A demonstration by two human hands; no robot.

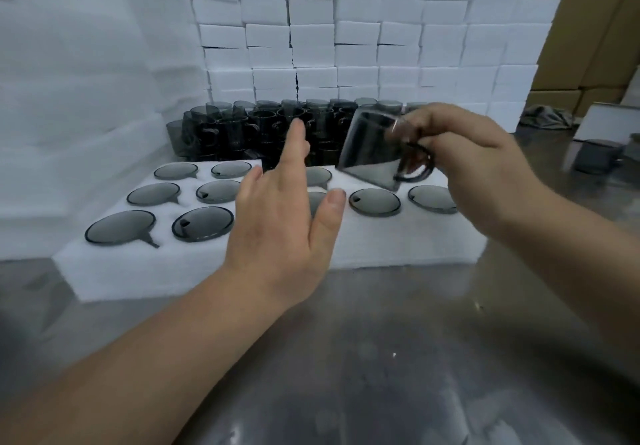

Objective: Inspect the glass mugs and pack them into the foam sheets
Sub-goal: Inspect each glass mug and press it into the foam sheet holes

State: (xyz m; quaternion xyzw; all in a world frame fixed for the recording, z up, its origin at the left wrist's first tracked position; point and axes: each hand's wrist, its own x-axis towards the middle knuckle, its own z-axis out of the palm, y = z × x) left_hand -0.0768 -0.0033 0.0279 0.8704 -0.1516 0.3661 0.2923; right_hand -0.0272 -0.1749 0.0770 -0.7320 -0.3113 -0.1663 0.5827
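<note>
From the head view, the right hand (460,164) holds a smoky glass mug (374,148), fingers curled at its handle, lifted above the back right part of the foam sheet (398,237). The mug is tilted, its long axis leaning and its lower end pointing down towards the sheet. The left hand (280,209) hovers flat over the middle of the sheet, fingers straight and holding nothing, with the mug just to its right and slightly beyond it. Packed mugs (201,225) fill the pockets that show; any free pocket under the held mug is hidden. More mugs (242,129) stand behind the sheet, before a wall of foam blocks (346,36), all on the steel bench (381,358).
</note>
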